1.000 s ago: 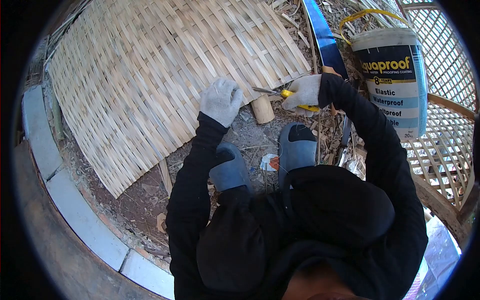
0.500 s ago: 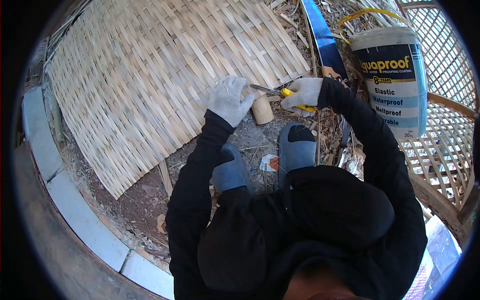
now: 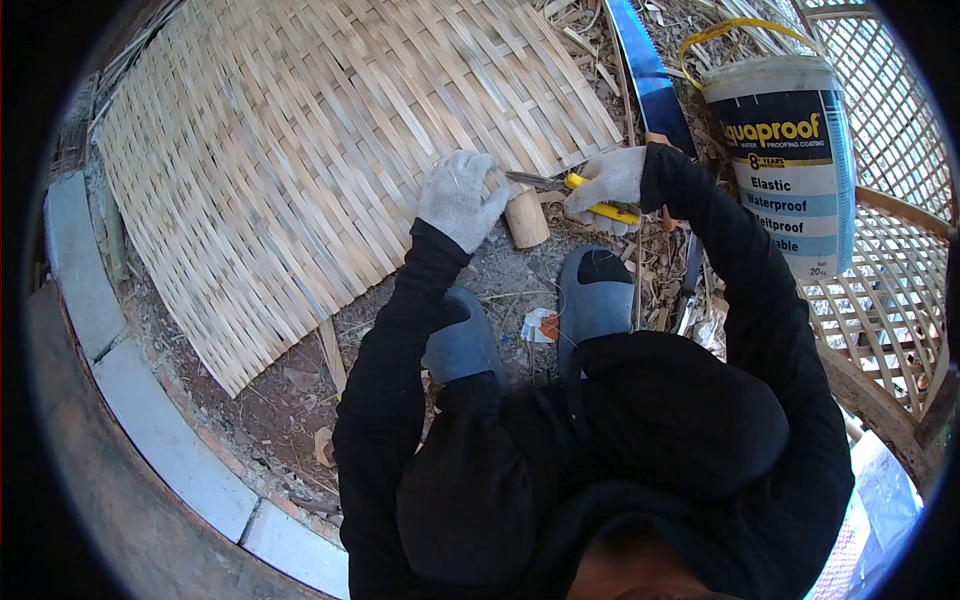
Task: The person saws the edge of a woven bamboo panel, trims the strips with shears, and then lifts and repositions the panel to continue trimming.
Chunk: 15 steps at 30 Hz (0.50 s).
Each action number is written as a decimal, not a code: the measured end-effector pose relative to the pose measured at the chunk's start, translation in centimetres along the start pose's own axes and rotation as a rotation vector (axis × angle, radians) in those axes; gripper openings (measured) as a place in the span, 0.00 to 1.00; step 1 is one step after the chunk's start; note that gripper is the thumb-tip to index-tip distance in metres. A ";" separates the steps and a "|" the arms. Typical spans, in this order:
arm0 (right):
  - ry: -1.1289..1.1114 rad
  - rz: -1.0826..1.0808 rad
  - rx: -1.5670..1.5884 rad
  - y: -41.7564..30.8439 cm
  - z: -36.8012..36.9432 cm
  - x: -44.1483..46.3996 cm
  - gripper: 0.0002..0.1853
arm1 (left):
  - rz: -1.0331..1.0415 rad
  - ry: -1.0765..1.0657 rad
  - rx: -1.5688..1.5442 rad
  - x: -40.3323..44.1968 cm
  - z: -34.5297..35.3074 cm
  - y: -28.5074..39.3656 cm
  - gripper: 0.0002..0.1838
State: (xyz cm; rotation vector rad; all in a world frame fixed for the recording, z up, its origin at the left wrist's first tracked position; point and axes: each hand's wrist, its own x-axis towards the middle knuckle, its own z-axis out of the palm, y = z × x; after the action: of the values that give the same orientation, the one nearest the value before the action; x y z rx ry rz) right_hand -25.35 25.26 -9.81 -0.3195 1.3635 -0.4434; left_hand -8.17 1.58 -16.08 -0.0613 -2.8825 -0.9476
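My left hand, in a pale work glove, is at the near edge of a woven bamboo mat. Its fingers bend over the strips there, with the thumb towards the tool. In my gloved right hand is a pair of yellow-handled shears. Their handles stand apart and the dark blades point left, at the mat's edge near my left fingertips. Whether a strip lies between the blades is too small to tell. Just below the blades, a short round wooden block rests on the ground by the mat.
A handsaw with a blue blade lies to the right of the mat. Beyond it stands a white Aquaproof bucket, near a lattice panel. My sandals are close below my hands. Pale blocks form a curb at left.
My right hand and the shears have shifted very slightly to the right, and the handles look a little wider apart. My left hand stays in place on the mat.
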 end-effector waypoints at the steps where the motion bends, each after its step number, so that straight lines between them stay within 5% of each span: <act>1: -0.008 -0.003 0.016 0.0 0.0 0.1 0.24 | 0.004 0.000 -0.014 0.0 0.0 -0.1 0.22; 15: -0.016 -0.055 0.254 0.4 0.7 0.2 0.22 | -0.040 -0.009 -0.014 0.1 0.5 0.0 0.24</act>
State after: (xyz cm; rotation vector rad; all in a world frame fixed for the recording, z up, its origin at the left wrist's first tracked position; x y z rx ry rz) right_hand -24.58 25.44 -10.02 -0.1514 1.2688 -0.6514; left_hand -8.29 1.89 -16.44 -0.0091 -2.8956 -0.9766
